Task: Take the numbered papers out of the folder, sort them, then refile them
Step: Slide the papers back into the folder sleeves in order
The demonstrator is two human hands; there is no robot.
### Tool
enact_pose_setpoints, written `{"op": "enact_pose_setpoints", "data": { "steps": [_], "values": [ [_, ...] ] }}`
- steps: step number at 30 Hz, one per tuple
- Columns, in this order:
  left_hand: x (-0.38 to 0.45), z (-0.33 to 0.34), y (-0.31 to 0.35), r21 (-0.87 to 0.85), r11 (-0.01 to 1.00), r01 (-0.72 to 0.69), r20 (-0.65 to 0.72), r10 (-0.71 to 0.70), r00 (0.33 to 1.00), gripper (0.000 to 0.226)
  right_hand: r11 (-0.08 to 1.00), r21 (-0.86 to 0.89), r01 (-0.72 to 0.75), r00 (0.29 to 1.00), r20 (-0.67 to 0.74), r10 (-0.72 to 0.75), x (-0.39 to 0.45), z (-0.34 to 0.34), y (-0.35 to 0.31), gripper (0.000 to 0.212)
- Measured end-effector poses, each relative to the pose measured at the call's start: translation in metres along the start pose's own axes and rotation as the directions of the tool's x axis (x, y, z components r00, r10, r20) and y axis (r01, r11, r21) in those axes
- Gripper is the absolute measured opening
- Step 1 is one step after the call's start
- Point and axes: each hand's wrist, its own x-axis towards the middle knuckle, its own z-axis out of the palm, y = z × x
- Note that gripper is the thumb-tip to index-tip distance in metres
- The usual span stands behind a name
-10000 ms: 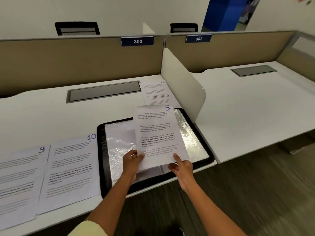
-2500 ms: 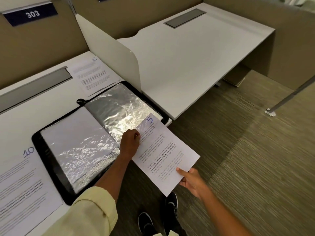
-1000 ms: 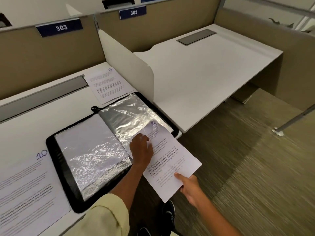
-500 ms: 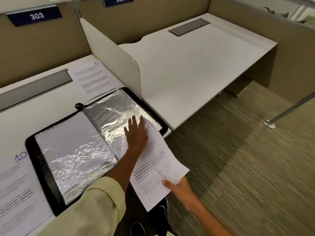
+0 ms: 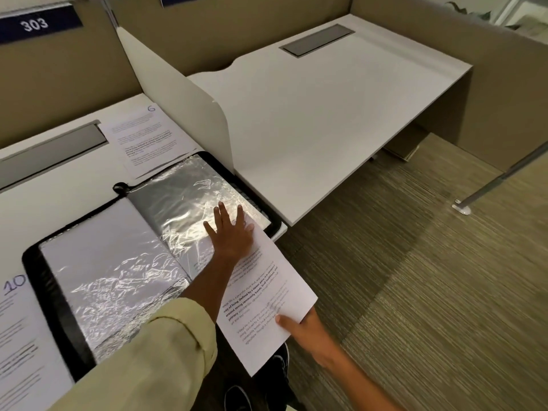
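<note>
- The white surface (image 5: 68, 185) carries the open black folder (image 5: 56, 295), which lies flat with its crinkled clear sleeves (image 5: 115, 262) showing on both sides.
- A printed paper (image 5: 267, 298) lies with its top end at the folder's right-hand sleeve, the rest sticking out past the surface edge over the floor.
- Paper 6 (image 5: 148, 137) lies flat just behind the folder; paper 10 (image 5: 17, 336) lies to the folder's left.
- The left hand (image 5: 231, 235) is spread flat, fingers straight and apart, pressing down on the top of the printed paper and the right sleeve.
- The right hand (image 5: 308, 330) pinches the paper's lower corner, thumb on top, fingers beneath.
</note>
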Motion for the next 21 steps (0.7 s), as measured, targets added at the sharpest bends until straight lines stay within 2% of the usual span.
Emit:
{"op": "enact_pose_setpoints", "data": {
  "steps": [8,15,21],
  "values": [
    [-0.008,0.010,-0.005,-0.009,0.990,-0.142,-0.030,0.142,0.989,0.058,0.993,0.065,-0.101,0.993,-0.058,0.105,-0.002,-0.015,0.014,0.035],
    [-0.012,0.008,-0.005,0.042,0.986,-0.162,-0.043,0.164,0.986,0.053,0.979,0.140,-0.146,0.987,-0.051,0.154,0.008,-0.016,0.012,0.040],
    [-0.014,0.007,-0.004,0.023,0.982,-0.185,-0.068,0.186,0.980,0.051,0.973,0.195,-0.124,0.990,-0.045,0.135,0.023,-0.003,-0.004,0.042]
  ]
}}
